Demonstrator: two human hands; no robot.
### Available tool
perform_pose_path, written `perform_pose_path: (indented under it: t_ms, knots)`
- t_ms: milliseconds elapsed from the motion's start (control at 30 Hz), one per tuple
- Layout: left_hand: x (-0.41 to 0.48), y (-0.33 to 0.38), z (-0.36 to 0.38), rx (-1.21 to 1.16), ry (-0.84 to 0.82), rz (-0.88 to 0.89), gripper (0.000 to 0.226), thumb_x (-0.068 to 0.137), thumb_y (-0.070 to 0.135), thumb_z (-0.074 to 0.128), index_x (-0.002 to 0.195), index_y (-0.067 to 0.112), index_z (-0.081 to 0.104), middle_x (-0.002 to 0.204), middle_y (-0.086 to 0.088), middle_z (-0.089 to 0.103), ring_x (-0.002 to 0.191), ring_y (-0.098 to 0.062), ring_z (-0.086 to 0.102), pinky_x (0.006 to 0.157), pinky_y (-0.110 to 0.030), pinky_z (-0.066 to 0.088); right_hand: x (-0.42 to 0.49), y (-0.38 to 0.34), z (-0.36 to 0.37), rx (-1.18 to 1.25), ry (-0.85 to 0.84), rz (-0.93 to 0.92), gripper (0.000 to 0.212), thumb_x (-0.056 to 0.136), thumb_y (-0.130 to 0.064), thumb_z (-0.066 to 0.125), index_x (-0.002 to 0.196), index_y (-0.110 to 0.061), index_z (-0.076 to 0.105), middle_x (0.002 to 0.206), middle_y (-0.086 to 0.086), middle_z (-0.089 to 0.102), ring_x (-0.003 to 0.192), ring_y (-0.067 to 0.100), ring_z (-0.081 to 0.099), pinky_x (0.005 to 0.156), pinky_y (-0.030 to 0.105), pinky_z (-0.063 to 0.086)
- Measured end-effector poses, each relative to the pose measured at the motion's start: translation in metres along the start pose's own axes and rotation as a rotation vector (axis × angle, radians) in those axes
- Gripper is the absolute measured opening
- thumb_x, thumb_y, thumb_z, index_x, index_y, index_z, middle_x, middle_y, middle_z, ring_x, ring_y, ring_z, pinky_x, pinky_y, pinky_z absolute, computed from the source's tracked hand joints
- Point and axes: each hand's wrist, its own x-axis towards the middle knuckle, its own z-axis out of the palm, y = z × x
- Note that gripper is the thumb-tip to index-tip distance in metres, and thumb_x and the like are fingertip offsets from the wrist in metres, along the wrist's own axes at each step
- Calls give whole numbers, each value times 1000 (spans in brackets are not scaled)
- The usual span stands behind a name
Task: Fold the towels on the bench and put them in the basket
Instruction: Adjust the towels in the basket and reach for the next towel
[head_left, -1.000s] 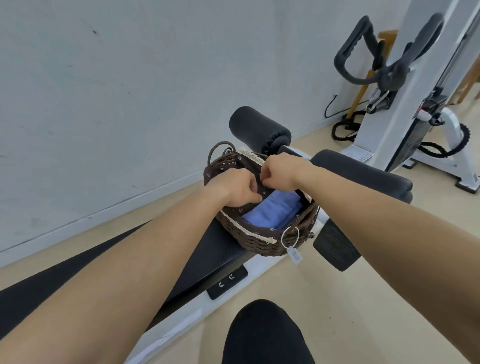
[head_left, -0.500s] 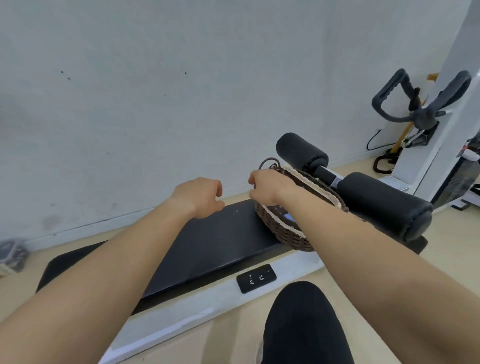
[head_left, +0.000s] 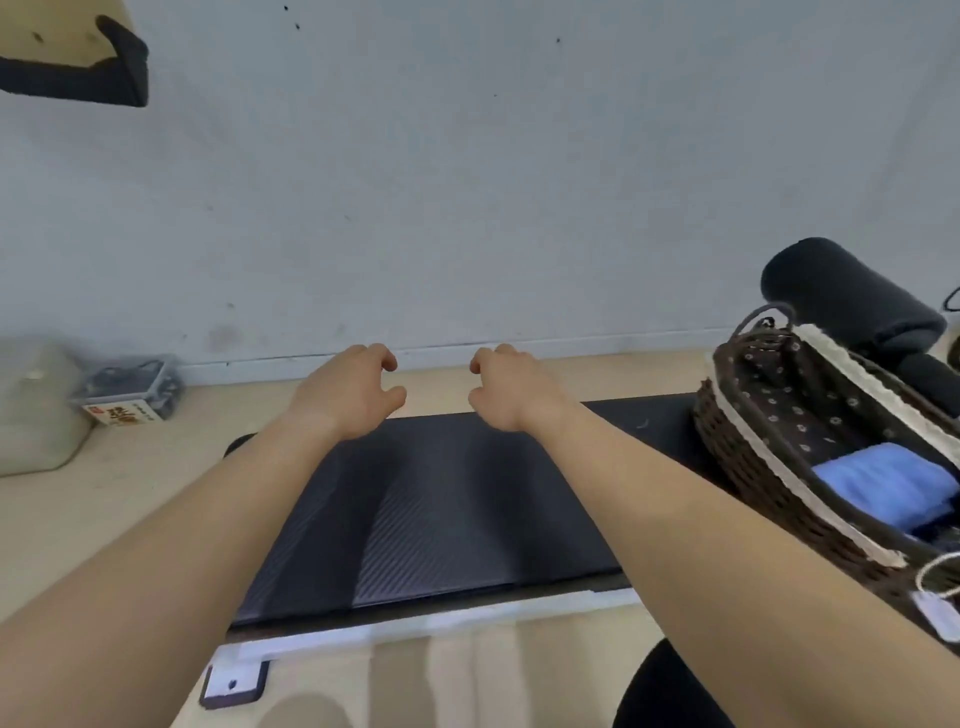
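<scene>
Left hand (head_left: 348, 395) and right hand (head_left: 511, 387), loosely curled and empty, above bench (head_left: 441, 509); towel (head_left: 883, 488) in basket (head_left: 753, 447), frame right; next, probably seek remaining towels.

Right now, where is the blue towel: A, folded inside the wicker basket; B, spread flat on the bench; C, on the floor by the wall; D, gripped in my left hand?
A: the blue towel lies folded inside the wicker basket, while the left hand and right hand hold nothing above the bench.
</scene>
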Motion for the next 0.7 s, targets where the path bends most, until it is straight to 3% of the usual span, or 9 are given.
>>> perform_pose_path:
  t_ms: [167, 300, 500, 700]
  knots:
    - [61, -84, 18, -72, -66, -160, 51, 91, 40, 60, 137, 19, 50, 136, 1, 55, 122, -20, 53, 100, -39, 45, 99, -50, 43, 12, -123, -31, 47, 91, -24, 49, 138, -15, 47, 135, 9, 47, 122, 32, 48, 96, 45, 47]
    - [51, -123, -25, -94, -182, -297, 51, 89, 42, 62, 133, 18, 52, 134, -2, 57, 120, -23, 55, 100, -40, 46, 115, -104, 17, -26, -299, -67, 50, 92, -28, 51, 140, -15, 44, 138, 9, 45, 123, 32, 47, 97, 45, 46]
    - [7, -128, -212, -110, -276, -434, 46, 92, 43, 60, 131, 19, 54, 132, -4, 57, 120, -24, 53, 101, -40, 45, 96, -205, -137, -57, -426, -171, 51, 94, -31, 49, 142, -15, 42, 140, 10, 43, 124, 31, 45, 96, 43, 45]
    - [-86, -124, -400, -178, -222, -628, 39, 93, 44, 59, 126, 23, 57, 128, -1, 58, 117, -21, 54, 100, -39, 45, 53, -329, -293, -116, -495, -361, 50, 94, -31, 48, 142, -16, 42, 139, 9, 44, 124, 31, 45, 99, 44, 44]
